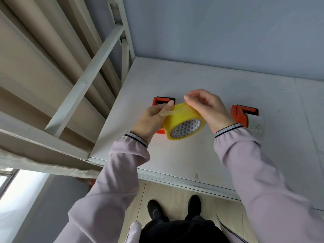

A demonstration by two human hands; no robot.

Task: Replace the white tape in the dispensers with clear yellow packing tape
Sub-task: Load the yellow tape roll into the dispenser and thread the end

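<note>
Above the tabletop's [192, 155] far-left part | yellow tape roll [182, 122] clamped by right hand [208, 109] | loose tape end [166, 113] pinched by left hand [152, 120] | risk: end tears or re-sticks if pulled crookedly.

Showing one yellow tape roll [184, 122], two orange dispensers [164, 100] [242, 114], one clear roll [256, 126] beside the right one, two hands [152, 120] [208, 109], one white desk [192, 155], two black shoes [155, 210] [193, 206].

No readable text; tape roll [182, 120] core print illegible.
</note>
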